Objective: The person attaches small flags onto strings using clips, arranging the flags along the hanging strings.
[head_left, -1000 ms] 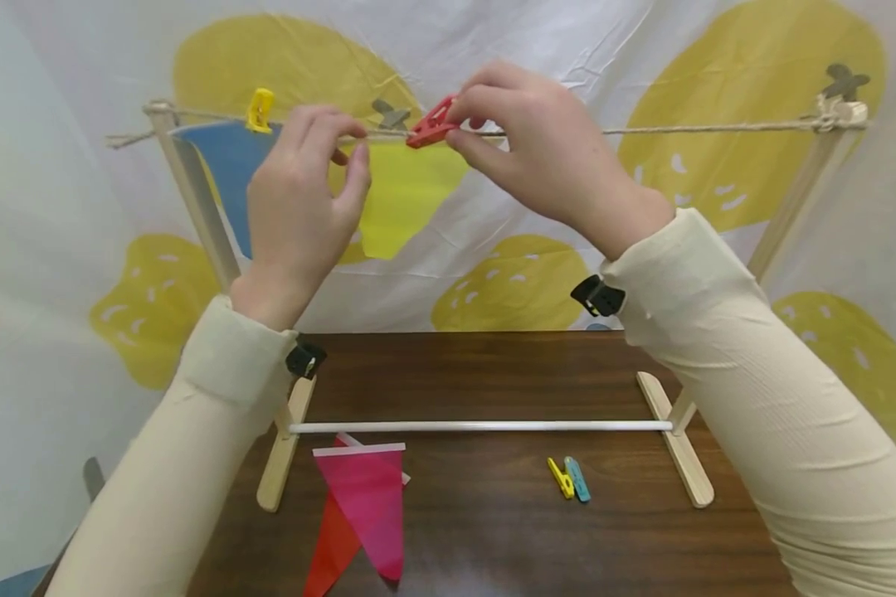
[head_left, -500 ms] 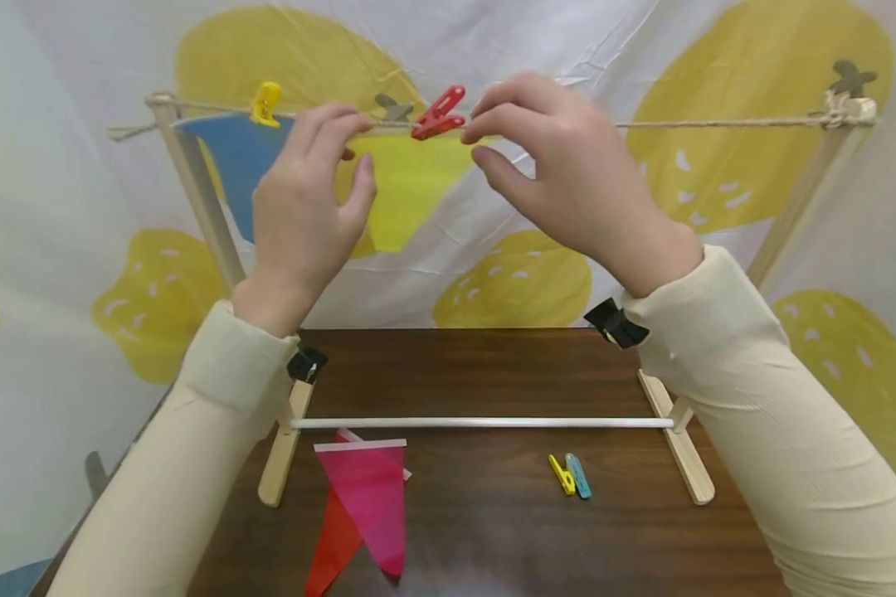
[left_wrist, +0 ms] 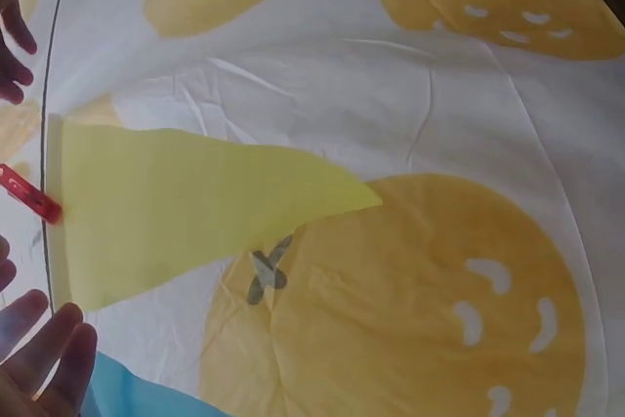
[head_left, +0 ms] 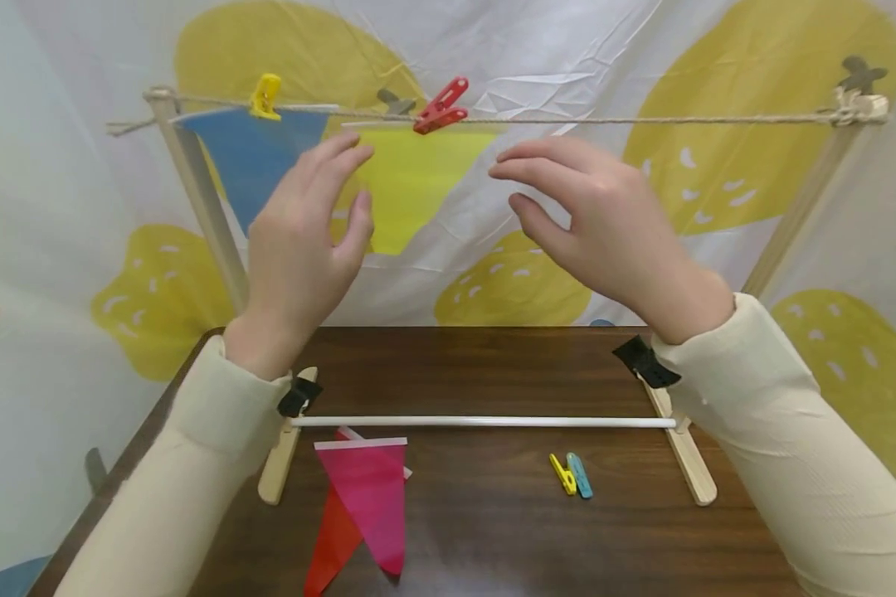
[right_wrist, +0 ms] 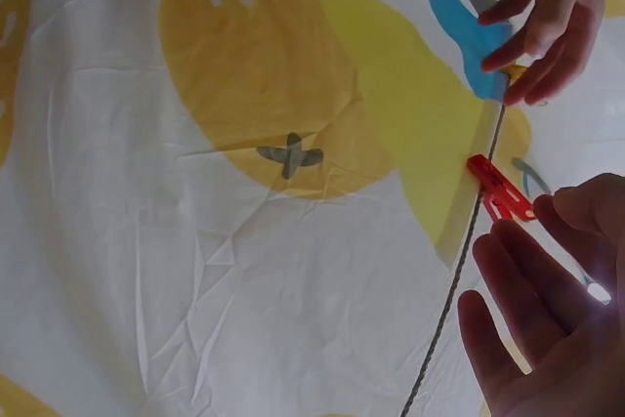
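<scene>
A red clothespin [head_left: 440, 106] clips a yellow pennant [head_left: 418, 182] to the twine [head_left: 605, 121]. To its left, a yellow clothespin [head_left: 265, 97] fastens a blue pennant [head_left: 261, 149] on the same line. My left hand [head_left: 306, 232], fingers relaxed, is in front of the gap between both pennants and hides part of each. My right hand [head_left: 605, 215] hovers right of the yellow pennant, below the twine, loosely spread and holding nothing. In the left wrist view, the yellow pennant [left_wrist: 186, 207] shows its whole triangle. The right wrist view has the red clothespin [right_wrist: 498, 187] beyond my fingertips.
A wooden frame with a white crossbar [head_left: 485, 422] stands on the dark table [head_left: 478, 531]. A pink pennant [head_left: 373, 489] overlaps a red pennant [head_left: 332, 547] at front left. Another yellow clothespin [head_left: 563, 475] and a blue clothespin [head_left: 578, 475] lie at right of centre.
My right hand has let go of the red clothespin and moved right and down, leaving it clipped on the line. My left hand has dropped slightly, exposing more of the blue pennant.
</scene>
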Available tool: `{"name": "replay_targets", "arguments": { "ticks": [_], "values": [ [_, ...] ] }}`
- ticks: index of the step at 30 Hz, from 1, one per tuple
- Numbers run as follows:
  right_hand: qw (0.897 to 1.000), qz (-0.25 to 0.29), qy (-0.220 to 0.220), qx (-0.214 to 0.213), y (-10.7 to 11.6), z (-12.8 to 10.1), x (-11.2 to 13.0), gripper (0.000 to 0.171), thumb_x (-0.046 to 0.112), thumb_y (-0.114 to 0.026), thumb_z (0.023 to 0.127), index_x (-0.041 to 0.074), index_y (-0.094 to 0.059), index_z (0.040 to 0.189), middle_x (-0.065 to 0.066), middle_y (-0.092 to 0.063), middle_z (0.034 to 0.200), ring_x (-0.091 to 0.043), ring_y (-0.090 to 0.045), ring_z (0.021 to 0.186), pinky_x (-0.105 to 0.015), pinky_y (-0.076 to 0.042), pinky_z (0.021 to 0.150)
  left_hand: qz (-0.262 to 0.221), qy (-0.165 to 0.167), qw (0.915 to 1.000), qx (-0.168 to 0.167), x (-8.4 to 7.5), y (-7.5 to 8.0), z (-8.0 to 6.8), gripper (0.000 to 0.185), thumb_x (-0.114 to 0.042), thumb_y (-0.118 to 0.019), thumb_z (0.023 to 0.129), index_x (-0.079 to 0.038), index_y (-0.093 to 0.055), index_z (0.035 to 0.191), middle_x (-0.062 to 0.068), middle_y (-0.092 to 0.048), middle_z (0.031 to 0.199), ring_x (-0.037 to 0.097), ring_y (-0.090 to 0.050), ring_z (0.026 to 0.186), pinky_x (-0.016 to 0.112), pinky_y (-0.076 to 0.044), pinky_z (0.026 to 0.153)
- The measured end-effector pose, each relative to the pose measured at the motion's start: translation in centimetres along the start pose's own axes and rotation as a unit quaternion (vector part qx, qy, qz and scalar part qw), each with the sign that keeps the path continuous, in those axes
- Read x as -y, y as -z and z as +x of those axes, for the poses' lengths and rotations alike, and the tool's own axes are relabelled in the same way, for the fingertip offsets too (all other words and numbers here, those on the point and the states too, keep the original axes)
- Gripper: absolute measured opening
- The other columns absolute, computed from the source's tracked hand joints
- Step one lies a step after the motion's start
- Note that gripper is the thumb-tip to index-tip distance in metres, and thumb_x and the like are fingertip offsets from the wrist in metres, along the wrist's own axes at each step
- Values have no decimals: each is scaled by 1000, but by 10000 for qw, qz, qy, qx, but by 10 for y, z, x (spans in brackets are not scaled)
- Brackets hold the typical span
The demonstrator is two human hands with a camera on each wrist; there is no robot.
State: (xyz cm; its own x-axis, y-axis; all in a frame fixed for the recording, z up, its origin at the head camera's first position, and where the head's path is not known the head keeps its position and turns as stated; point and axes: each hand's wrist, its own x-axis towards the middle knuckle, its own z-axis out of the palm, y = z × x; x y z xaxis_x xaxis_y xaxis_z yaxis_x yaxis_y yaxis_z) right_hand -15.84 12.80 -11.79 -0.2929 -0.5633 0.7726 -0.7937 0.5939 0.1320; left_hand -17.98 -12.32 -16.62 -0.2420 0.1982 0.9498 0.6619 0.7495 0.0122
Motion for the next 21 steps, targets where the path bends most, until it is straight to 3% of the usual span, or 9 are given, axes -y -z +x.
{"name": "replay_targets", "arguments": {
  "ticks": [2,8,16,21],
  "values": [
    [10000,-12,-4,33,1,-6,0,25,10,-59,83,7,-64,108,-6,-61,110,-23,-54,104,-36,-40,88,45,-124,9999,-42,-1,1,-3,33,-16,-49,87,-6,-56,118,6,-54,122,19,-51,110,36,-45,82],
    [10000,61,33,48,2,-24,-1,27,6,-61,80,7,-64,107,-6,-61,108,-23,-54,102,-36,-41,86,-18,-124,9999,-35,0,4,-15,32,-18,-46,88,-5,-57,116,7,-56,118,22,-53,105,34,-41,87],
    [9996,22,-179,228,2,-60,-6,29,5,-63,78,8,-64,106,-4,-61,106,-19,-56,97,-34,-42,81,-257,99,9996,-50,2,5,-37,28,-17,-49,86,-5,-61,109,7,-60,108,24,-55,98,37,-44,81],
    [9995,126,-201,225,-6,-90,-12,26,7,-60,79,8,-65,105,-3,-62,103,-17,-57,96,-27,-41,80,-675,279,9973,88,-2,-6,-63,28,-16,-50,86,-4,-61,108,8,-61,105,21,-56,90,33,-45,75]
  ]
}}
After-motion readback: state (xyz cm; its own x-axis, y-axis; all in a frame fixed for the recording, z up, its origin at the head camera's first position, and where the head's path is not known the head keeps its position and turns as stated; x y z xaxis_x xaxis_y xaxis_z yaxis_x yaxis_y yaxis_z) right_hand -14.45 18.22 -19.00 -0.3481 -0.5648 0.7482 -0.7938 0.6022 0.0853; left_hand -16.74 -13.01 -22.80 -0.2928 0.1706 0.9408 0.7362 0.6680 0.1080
